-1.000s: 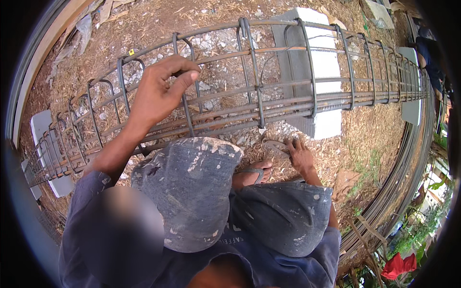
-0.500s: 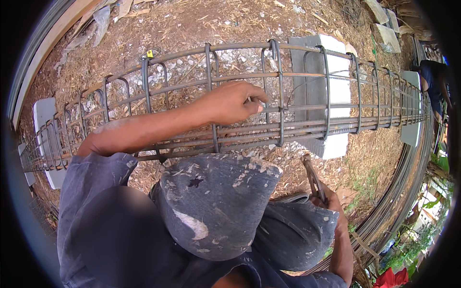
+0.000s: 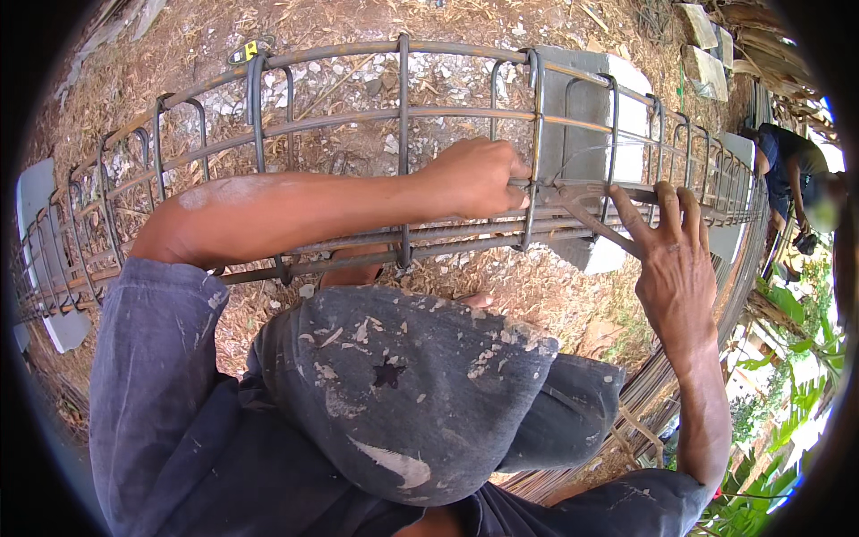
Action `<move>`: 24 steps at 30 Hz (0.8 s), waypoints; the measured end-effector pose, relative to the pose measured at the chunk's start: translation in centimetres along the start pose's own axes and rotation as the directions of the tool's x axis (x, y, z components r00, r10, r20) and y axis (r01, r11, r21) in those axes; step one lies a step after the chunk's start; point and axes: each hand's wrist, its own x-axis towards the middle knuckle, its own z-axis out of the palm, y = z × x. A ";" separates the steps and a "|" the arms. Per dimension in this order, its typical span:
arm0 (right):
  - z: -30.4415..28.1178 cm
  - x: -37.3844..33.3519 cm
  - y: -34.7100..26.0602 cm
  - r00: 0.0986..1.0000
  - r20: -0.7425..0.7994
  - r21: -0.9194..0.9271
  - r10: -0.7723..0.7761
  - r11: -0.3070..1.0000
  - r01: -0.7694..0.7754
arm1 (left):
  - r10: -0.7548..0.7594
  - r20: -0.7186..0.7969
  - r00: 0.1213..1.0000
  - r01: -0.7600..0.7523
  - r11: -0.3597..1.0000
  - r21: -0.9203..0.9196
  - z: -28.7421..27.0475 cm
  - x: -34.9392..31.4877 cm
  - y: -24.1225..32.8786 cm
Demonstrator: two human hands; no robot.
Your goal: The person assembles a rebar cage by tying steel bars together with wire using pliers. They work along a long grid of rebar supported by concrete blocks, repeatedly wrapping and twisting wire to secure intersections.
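A long cage of rusty steel rebar point(image 3: 403, 107) with square stirrups runs across in front of me. My left hand point(image 3: 479, 179) reaches over it, fingers curled closed against a lengthwise bar beside one stirrup point(image 3: 538, 125). Whatever lies between those fingertips is hidden. In my right hand point(image 3: 677, 268) is a pair of metal pincers point(image 3: 592, 218), the handles spread apart under the fingers. The jaws meet the bar at that same stirrup, close to my left fingertips. A thin wire point(image 3: 580, 152) curves up just right of the joint.
Pale blocks support the cage, one grey-and-white block point(image 3: 577, 103) behind the joint and another block point(image 3: 36, 192) far left. A yellow-and-black object point(image 3: 250, 51) sits by the far top bar. Long rods point(image 3: 658, 380) lie at right. Another person point(image 3: 792, 166) bends near the cage's right end.
My right hand has risen from beside my knee, bringing the pincers up to the bar at the stirrup. My left hand stays at the same joint. The other person has come further into view.
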 end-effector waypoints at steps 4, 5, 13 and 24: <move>-1.5 0.9 0.3 0.999 0.015 -0.040 -0.028 0.999 0.029 | -0.027 -0.035 0.999 0.028 0.999 0.018 -0.3 0.0 0.6; -1.8 1.0 0.3 0.999 0.019 -0.040 -0.033 0.999 0.034 | -0.044 -0.034 0.998 0.045 0.999 0.026 -0.4 -0.1 0.9; -4.7 2.5 -0.7 0.992 -0.001 -0.234 -0.123 0.965 0.119 | -0.087 -0.075 0.993 0.086 0.996 -0.021 0.0 -0.2 0.9; -6.4 4.0 0.1 0.981 0.161 -0.135 -0.106 0.983 0.128 | 0.216 -0.519 0.827 -0.232 0.972 0.036 1.2 -0.9 0.0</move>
